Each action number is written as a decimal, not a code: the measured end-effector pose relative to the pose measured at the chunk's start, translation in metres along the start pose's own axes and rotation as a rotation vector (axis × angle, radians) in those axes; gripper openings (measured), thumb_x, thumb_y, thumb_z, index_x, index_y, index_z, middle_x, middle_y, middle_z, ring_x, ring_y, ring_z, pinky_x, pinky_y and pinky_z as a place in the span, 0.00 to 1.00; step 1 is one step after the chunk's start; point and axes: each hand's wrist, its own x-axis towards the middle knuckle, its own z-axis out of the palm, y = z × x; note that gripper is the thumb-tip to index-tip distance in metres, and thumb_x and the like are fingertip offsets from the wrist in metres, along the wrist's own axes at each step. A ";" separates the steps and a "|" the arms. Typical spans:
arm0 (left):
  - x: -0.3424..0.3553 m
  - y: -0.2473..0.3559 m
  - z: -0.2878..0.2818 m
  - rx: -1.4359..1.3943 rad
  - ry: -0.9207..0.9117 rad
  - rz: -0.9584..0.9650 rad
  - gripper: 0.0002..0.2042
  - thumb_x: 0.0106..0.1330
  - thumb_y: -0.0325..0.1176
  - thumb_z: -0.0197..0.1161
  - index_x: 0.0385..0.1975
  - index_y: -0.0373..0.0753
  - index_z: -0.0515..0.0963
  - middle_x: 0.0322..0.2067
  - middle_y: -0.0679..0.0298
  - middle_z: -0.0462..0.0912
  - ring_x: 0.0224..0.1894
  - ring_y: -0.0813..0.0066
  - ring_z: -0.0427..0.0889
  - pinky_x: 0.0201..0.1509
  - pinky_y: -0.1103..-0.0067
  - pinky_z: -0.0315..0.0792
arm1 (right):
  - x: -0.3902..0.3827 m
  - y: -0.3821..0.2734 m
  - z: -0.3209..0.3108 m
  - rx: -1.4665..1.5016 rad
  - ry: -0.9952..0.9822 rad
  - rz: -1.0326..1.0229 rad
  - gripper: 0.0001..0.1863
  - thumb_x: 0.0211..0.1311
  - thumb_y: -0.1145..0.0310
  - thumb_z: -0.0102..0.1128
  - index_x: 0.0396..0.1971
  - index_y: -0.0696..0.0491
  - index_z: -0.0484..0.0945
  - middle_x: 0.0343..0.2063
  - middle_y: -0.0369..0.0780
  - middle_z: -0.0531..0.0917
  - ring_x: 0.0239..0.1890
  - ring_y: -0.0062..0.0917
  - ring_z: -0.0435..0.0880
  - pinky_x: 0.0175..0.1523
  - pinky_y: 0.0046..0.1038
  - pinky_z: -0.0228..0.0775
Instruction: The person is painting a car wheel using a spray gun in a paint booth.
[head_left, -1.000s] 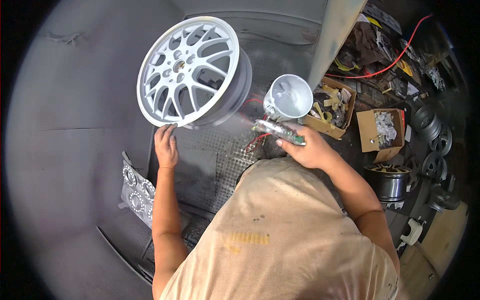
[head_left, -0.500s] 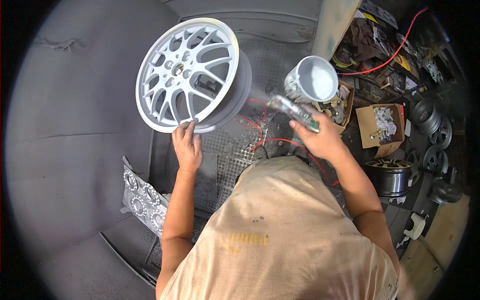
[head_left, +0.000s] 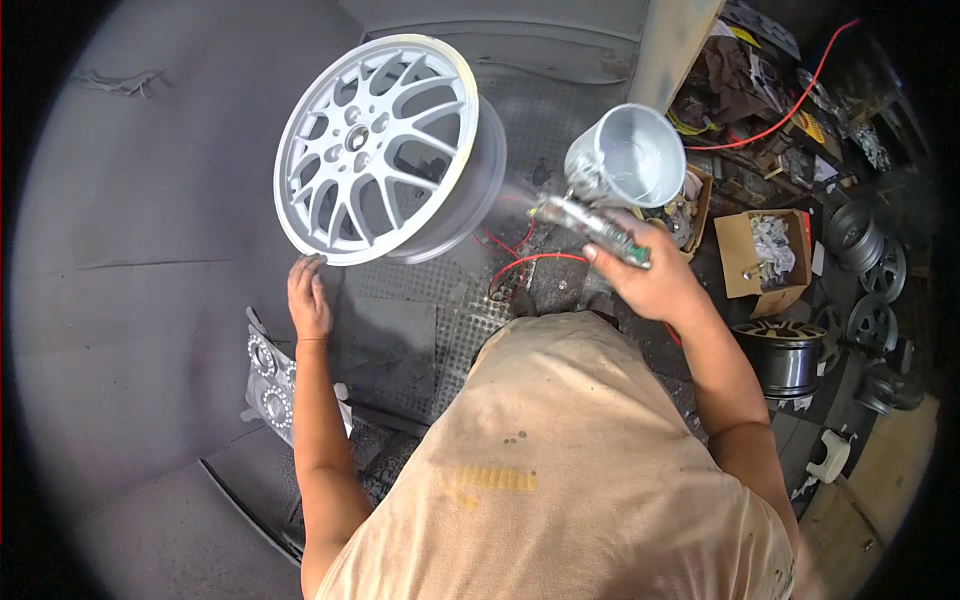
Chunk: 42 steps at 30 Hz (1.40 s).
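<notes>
A light grey multi-spoke wheel rim (head_left: 357,138) stands tilted ahead of me; what supports it is hidden. At its lower left edge, my left hand (head_left: 308,297) has its fingers bent against the lip, the tips partly hidden. My right hand (head_left: 650,270) is closed around the handle of a paint spray gun (head_left: 592,226), blurred by motion. The gun points left toward the rim's side, and a faint mist hangs before its nozzle. Fixed to the gun is a large paint-smeared cup (head_left: 645,160), tipped so that its whitish inside shows.
A red hose (head_left: 535,262) curves over the dusty floor behind the gun. To the right are an open cardboard box (head_left: 738,250), a black wheel rim (head_left: 780,360) and several grey rims. Grey walls (head_left: 150,270) enclose the left. A paint-covered panel with round cutouts (head_left: 275,400) leans below my left hand.
My left hand has slid left along the rim's lower edge, and the rim has turned clockwise with it. The spray gun and cup have shifted slightly right and down.
</notes>
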 end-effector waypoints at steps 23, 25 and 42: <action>-0.025 0.050 0.016 -0.040 0.013 0.048 0.17 0.68 0.29 0.53 0.55 0.38 0.80 0.54 0.52 0.78 0.60 0.50 0.74 0.68 0.61 0.64 | -0.017 0.035 0.019 -0.110 -0.071 0.100 0.25 0.64 0.59 0.66 0.56 0.58 0.78 0.43 0.55 0.85 0.49 0.43 0.86 0.54 0.35 0.75; -0.028 0.029 0.011 -0.041 0.034 0.025 0.16 0.68 0.26 0.53 0.53 0.39 0.81 0.53 0.52 0.78 0.60 0.51 0.74 0.68 0.61 0.64 | -0.011 0.027 0.005 -0.071 -0.054 0.129 0.24 0.63 0.62 0.66 0.56 0.59 0.78 0.45 0.54 0.85 0.49 0.43 0.86 0.55 0.35 0.75; 0.010 0.147 0.018 0.008 -0.035 -0.039 0.17 0.69 0.32 0.58 0.55 0.35 0.79 0.52 0.50 0.79 0.57 0.50 0.76 0.64 0.63 0.68 | -0.016 0.000 -0.007 0.018 -0.147 -0.042 0.22 0.64 0.61 0.67 0.53 0.59 0.79 0.38 0.50 0.87 0.42 0.36 0.88 0.49 0.32 0.77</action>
